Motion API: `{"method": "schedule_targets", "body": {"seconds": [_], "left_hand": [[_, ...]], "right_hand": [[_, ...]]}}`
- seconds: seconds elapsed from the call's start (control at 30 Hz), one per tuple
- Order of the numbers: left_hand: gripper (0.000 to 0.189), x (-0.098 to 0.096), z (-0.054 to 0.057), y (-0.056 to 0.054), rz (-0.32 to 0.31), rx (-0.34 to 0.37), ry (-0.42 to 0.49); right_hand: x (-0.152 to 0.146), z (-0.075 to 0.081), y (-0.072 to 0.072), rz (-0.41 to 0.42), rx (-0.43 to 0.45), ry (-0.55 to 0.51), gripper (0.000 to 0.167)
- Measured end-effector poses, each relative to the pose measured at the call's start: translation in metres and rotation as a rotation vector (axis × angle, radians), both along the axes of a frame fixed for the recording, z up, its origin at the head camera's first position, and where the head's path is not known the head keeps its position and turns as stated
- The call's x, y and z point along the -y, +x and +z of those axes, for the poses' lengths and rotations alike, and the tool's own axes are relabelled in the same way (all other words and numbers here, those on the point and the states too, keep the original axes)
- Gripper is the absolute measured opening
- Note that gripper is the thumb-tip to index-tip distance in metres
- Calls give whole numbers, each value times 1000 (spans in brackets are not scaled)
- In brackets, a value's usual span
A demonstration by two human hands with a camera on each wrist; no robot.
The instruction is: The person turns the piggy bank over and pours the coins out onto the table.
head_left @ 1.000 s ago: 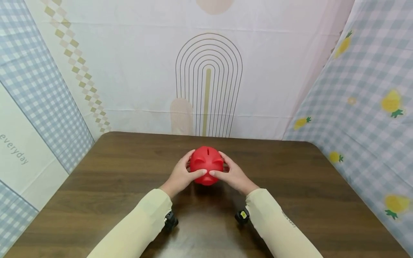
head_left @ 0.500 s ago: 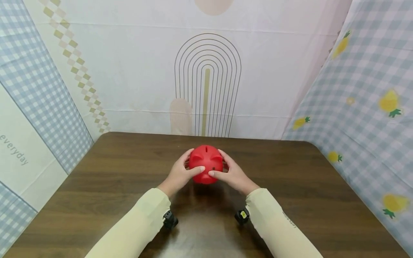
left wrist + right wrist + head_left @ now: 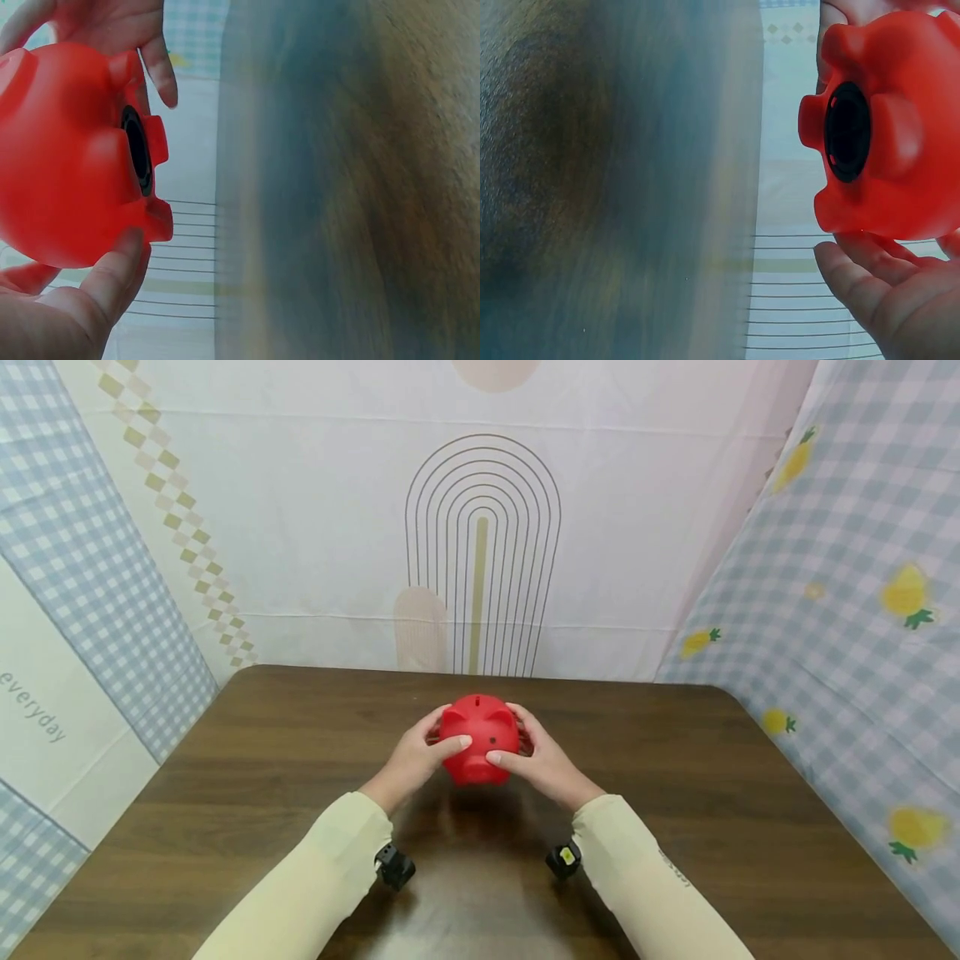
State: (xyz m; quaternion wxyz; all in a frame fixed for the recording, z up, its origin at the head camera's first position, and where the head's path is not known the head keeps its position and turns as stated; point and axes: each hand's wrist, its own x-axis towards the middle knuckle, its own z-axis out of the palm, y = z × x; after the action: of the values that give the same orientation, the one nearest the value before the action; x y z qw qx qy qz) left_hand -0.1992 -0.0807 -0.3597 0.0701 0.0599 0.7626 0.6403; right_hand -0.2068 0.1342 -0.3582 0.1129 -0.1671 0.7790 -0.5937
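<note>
A red piggy bank (image 3: 477,722) is held up over the wooden table between both hands, its coin slot at the top and its snout toward me. My left hand (image 3: 408,762) grips its left side, thumb on the face below the ear. From the other side my right hand (image 3: 547,765) holds it, thumb beside the snout, with one small dark eye showing above. Both wrist views show its stubby feet and a round black plug (image 3: 848,132) in the belly. Behind the body, most of the other fingers are hidden in the head view.
The brown wooden table (image 3: 247,810) has its far edge against a white patterned cloth (image 3: 322,527). Checked cloth with pineapples (image 3: 847,610) hangs on the right, blue checked cloth (image 3: 97,527) on the left. Small black cameras (image 3: 394,866) sit at the wrists.
The piggy bank has tipped back, its slot moving away from me. One eye has come out from under the right thumb. My left thumb has shifted slightly up and left.
</note>
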Motion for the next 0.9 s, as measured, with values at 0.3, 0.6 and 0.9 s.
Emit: {"method": "schedule_targets", "body": {"seconds": [0.3, 0.6, 0.9], "left_hand": [[71, 1, 4, 1, -30, 64, 49], [68, 0, 0, 3, -46, 83, 82], [68, -5, -9, 3, -42, 49, 57]], "right_hand": [[0, 2, 1, 15, 33, 1, 79], [2, 2, 4, -17, 36, -25, 73], [3, -3, 2, -87, 70, 6, 71]]}}
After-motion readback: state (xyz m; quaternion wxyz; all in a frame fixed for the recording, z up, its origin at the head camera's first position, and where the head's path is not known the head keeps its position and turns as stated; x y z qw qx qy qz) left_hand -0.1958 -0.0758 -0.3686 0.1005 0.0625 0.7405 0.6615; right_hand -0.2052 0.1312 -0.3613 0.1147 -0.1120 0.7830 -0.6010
